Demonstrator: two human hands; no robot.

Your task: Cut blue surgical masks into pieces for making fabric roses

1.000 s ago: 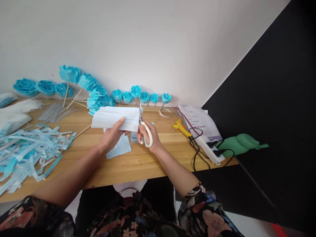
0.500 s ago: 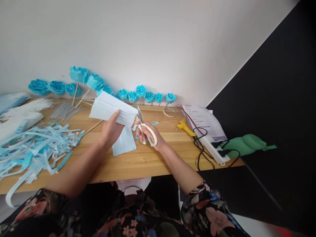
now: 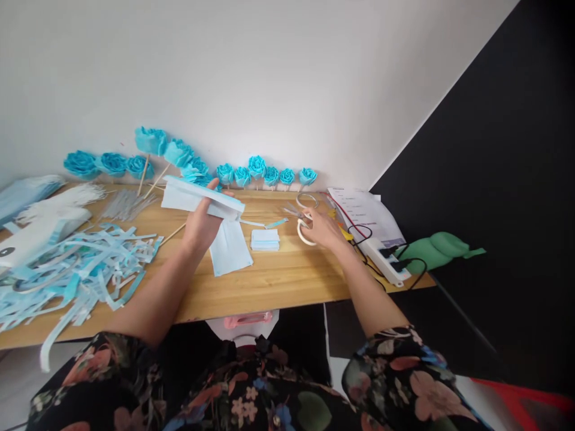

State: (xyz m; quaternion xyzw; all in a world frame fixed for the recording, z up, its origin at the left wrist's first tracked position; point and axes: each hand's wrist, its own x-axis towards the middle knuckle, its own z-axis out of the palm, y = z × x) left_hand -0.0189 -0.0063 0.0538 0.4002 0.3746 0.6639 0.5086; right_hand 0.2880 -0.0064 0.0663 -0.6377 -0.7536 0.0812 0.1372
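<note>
Since a second ago the right hand [image 3: 322,228] has swung away from the sheet and out to the right, taking the scissors [image 3: 297,216] with it. It now sits low over the tabletop [image 3: 278,281], fingers curled around the white handle loops, with the blades pointing back towards the left. The blades look slightly parted, though they are too small to be sure. A tape ring [image 3: 298,200] lies just behind the scissors.

The left hand [image 3: 201,226] has risen a little and tipped. It grips a folded pale-blue sheet [image 3: 202,199], thumb on top and fingers beneath, and holds it clear of the tabletop, nearly edge-on and sloping down to the right.

Below that hand a flat pale-blue piece [image 3: 230,250] lies on the wood. Just to its right, between the two hands, is a small stack of cut pieces [image 3: 265,239]. A loose heap of blue and white strips [image 3: 76,263] covers the left end of the tabletop. Blue paper flowers [image 3: 257,170] on sticks stand in a row along the wall. Beyond the right hand are printed papers [image 3: 366,212] and a white power strip [image 3: 381,263] with black leads plugged in.
</note>
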